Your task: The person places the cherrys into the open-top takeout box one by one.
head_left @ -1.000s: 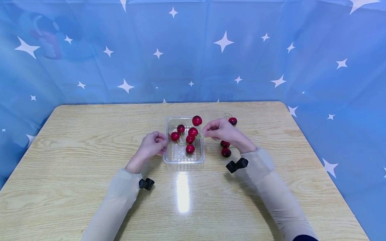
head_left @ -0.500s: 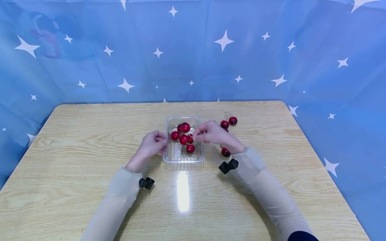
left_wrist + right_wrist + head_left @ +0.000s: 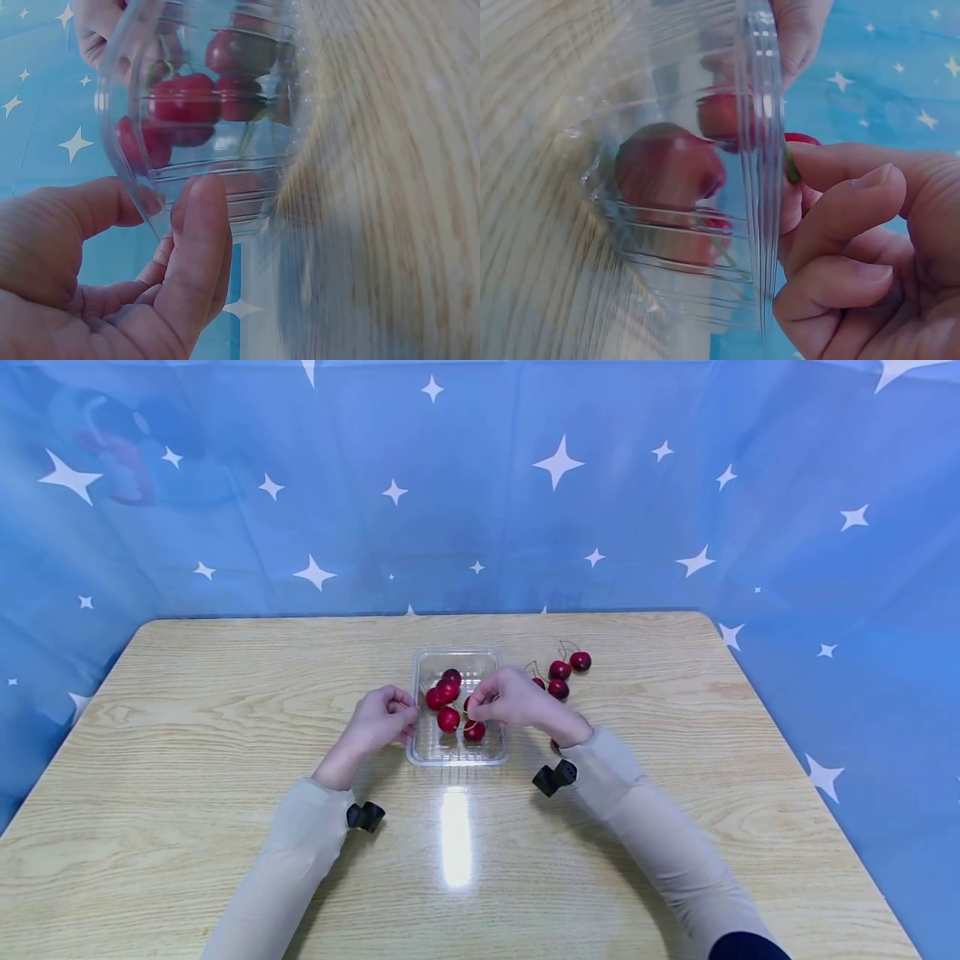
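A clear plastic box point(image 3: 457, 757) with several red cherries in it stands on the table. My left hand point(image 3: 381, 718) pinches its left wall, thumb at the rim and fingers against the outside, as the left wrist view shows. Over the box's right side, my right hand point(image 3: 513, 697) pinches green stems point(image 3: 792, 165) between thumb and forefinger. From them hang two cherries, an upper cherry point(image 3: 447, 690) and a lower cherry point(image 3: 448, 719), low inside the box among the others. A dark cherry point(image 3: 474, 731) lies near the box's front right. The right hand partly covers another cherry.
Right of the box, several loose cherries point(image 3: 559, 670) with stems lie on the wooden table point(image 3: 187, 760); the right wrist partly hides one. A blue curtain point(image 3: 480, 485) with white stars hangs behind the table.
My right hand has moved left from the box's right rim, carrying the two cherries over and down into the box. The left hand keeps its hold on the box.
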A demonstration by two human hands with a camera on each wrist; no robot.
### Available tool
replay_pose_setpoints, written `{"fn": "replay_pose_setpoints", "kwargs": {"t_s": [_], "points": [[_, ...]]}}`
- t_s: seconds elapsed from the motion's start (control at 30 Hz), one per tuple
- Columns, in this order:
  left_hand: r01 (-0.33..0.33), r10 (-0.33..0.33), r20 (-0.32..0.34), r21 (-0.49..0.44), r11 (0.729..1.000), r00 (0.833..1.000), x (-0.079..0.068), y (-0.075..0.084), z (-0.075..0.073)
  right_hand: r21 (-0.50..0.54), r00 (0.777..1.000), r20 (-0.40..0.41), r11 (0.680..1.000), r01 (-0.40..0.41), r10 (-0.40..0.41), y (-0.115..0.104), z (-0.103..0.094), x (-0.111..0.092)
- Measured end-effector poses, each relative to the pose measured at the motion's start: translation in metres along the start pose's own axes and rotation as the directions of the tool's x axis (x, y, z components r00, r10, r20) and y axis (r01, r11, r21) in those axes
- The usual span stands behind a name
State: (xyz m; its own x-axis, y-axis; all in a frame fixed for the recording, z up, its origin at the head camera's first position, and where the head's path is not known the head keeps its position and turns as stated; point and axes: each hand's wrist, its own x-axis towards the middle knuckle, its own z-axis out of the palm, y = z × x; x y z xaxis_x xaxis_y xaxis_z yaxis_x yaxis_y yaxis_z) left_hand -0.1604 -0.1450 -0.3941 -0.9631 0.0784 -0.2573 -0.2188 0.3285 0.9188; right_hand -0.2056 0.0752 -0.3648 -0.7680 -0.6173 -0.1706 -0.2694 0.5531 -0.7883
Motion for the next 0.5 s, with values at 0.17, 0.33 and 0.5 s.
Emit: {"fn": "replay_pose_setpoints", "kwargs": {"t_s": [0.17, 0.33, 0.5], "points": [[-0.005, 0.005, 0.003, 0.004, 1.0, 1.0, 0.0003, -0.0002, 0.0003, -0.064, 1.0, 0.001, 0.998, 0.021, -0.021, -0.0034, 0.0029, 0.0016], [-0.003, 0.003, 0.005, -0.009, 1.0, 1.0, 0.0005, -0.0007, 0.0004, -0.122, 1.0, 0.001, 0.993, 0.0, 0.0, -0.006, 0.0067, 0.0033], [-0.011, 0.011, 0.004, -0.017, 1.0, 1.0, 0.0012, -0.002, 0.0005, -0.221, 1.0, -0.003, 0.975, 0.013, -0.014, -0.0077, 0.0094, 0.0048]]}}
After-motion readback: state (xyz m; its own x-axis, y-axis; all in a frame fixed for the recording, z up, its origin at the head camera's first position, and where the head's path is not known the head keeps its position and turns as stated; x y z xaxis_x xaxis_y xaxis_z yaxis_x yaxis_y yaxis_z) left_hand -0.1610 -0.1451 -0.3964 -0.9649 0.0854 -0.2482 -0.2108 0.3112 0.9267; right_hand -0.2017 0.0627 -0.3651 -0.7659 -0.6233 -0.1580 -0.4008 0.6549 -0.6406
